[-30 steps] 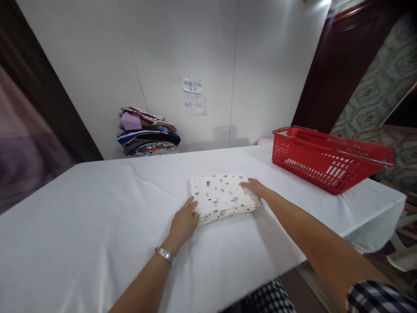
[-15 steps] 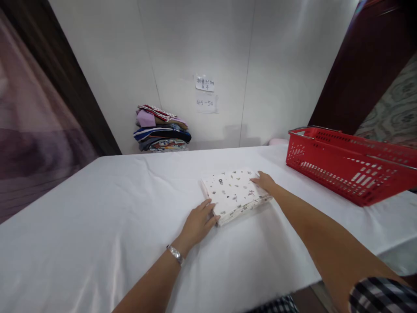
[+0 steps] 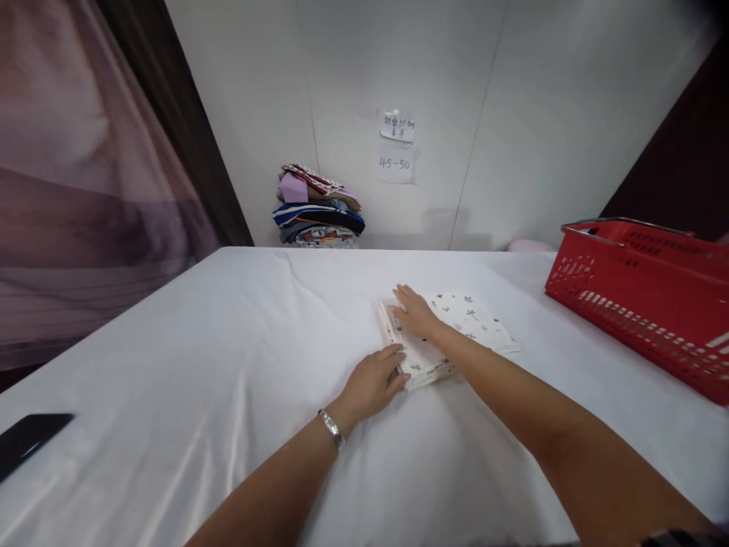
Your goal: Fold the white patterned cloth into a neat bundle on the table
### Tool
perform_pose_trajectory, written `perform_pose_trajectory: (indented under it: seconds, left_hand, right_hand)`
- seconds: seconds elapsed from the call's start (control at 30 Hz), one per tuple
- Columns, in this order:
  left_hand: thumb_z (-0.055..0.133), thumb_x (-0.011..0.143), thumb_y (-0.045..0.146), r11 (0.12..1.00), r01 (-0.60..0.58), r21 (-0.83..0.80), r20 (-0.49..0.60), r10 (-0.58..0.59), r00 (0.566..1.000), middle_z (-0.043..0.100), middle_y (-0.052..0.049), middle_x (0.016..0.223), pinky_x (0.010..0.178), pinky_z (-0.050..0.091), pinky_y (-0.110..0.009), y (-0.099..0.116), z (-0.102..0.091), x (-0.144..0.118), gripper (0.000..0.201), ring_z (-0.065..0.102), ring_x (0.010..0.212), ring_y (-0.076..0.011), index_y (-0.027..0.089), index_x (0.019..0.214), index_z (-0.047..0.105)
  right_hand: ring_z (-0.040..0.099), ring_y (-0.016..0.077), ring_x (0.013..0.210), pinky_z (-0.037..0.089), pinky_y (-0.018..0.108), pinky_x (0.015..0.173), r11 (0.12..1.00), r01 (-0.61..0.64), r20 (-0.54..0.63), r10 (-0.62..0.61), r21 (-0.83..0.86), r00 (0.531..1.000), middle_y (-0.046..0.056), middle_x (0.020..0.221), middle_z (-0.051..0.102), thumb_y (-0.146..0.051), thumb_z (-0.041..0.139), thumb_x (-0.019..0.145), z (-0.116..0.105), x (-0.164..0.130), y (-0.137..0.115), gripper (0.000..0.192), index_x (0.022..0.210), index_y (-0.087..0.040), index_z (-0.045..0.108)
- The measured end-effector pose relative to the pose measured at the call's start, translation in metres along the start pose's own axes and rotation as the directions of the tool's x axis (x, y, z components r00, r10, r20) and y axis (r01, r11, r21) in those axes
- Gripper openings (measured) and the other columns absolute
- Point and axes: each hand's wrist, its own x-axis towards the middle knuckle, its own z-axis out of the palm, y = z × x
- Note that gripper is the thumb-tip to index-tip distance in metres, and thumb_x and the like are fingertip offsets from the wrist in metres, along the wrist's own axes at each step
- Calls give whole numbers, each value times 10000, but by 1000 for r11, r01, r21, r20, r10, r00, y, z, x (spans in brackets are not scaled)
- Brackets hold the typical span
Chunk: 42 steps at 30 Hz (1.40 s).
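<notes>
Under both hands: folded cloth

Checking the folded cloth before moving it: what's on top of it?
The right hand lies flat on the folded cloth; the left hand touches its near edge. Covered print is hidden.

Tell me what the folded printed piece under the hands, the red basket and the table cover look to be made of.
Folded printed cloth: soft woven or knit fabric, matte, layered edges showing.
Red basket: moulded plastic with slotted walls, slightly glossy; its grey handle looks like metal.
Table cover: white fabric, creased, with a faint sheen, possibly synthetic.
</notes>
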Motion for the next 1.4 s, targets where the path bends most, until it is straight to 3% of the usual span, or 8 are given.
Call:
perform_pose_trajectory:
  seconds: [0.2,0.33,0.67,0.8,0.97,1.1,1.2,1.4]
  left_hand:
    - [428,903,350,1000,-7,-25,15,7,1000,511,-56,1327,938,445,-371,7,-4,1,324,534,1124,-215,232,1182,546]
    - [409,909,353,1000,9,-14,38,-8,999,515,-53,1323,951,431,-387,9,-5,2,331,526,1124,-226,232,1181,554]
    - [370,923,336,999,-9,-51,57,12,998,546,-26,1296,922,442,-374,7,-3,4,345,547,1063,-207,249,1193,566]
    - [386,917,349,999,-4,-39,47,6,999,545,-23,1304,941,429,-368,7,-3,3,342,538,1099,-207,251,1188,571]
    - [392,909,328,999,-3,-54,50,5,999,595,-32,1219,904,439,-357,8,-5,5,323,550,1055,-208,250,1158,583]
    - [405,896,304,998,2,-67,67,3,998,643,-24,1055,800,458,-334,12,-9,7,274,569,923,-202,249,1070,610]
    - [398,904,313,997,-5,-76,68,11,998,645,-20,1024,788,456,-325,15,-12,7,276,568,913,-199,253,1070,610]
    - [466,873,418,996,-17,-86,73,23,997,573,-32,1256,911,437,-359,8,-10,4,369,548,1075,-221,269,1196,562]
  right_hand:
    - [128,252,1399,81,471,1105,997,-22,217,37,-73,975,108,1515,215,-482,346,897,33,21,-15,637,1429,-142,267]
    - [97,238,1404,26,459,1109,996,-9,241,31,-91,970,105,1524,179,-504,342,883,46,21,-13,689,1447,-127,217]
    - [88,236,1406,21,463,1110,998,-10,253,24,-57,967,94,1530,164,-507,346,880,40,21,-13,687,1449,-144,216]
    - [88,261,1405,48,481,1105,1000,-30,302,32,-11,953,124,1527,159,-532,351,880,28,21,-19,692,1439,-138,244]
    - [98,276,1402,99,510,1087,994,-45,284,15,102,959,149,1520,168,-536,307,899,9,-12,-26,647,1409,-139,311]
    - [125,256,1400,85,489,1096,992,-21,246,-10,125,969,139,1510,214,-514,291,910,9,-41,-24,619,1404,-143,322]
    - [130,251,1400,74,481,1102,992,-13,234,-17,126,972,138,1510,213,-528,260,916,11,-46,-23,631,1408,-137,318]
    - [244,224,1367,202,435,1084,995,-3,240,-21,96,971,76,1459,357,-496,307,915,0,-46,-12,504,1298,-219,482]
